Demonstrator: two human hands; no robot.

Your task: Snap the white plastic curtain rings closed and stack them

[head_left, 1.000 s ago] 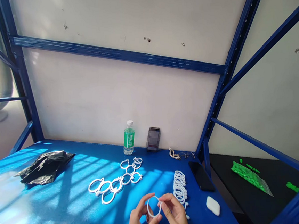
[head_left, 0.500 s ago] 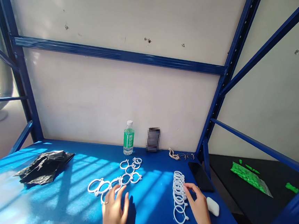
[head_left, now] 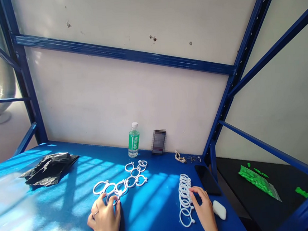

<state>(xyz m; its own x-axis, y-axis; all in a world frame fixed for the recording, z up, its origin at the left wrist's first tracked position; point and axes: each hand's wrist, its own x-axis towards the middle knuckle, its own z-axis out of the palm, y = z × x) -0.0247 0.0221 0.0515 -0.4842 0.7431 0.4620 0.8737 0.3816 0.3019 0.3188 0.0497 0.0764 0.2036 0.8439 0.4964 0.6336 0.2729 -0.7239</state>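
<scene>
Loose white plastic rings [head_left: 131, 181] with small knobs lie in a scattered cluster on the blue table [head_left: 149, 216]. My left hand [head_left: 105, 218] is at the near edge of this cluster, its thumb and fingertips closed at the rim of one ring [head_left: 109, 202] and partly covering it. Farther right, several similar rings overlap in a row [head_left: 184, 193] that runs away from me. My right hand [head_left: 204, 208] pinches at the right side of that row, thumb and index finger together on a ring's edge.
A black plastic bag [head_left: 51, 169] lies at left. Along the back stand a green-labelled bottle [head_left: 133, 140] and a blurred dark object [head_left: 159, 142], with glasses [head_left: 192, 159] farther right. A phone [head_left: 207, 180] and white case [head_left: 219, 209] lie beside my right hand. Blue posts [head_left: 223, 106] frame the table.
My left hand has moved left and toward me, and its fingers have drawn in around a ring at the cluster's near edge. My right hand stays at the row.
</scene>
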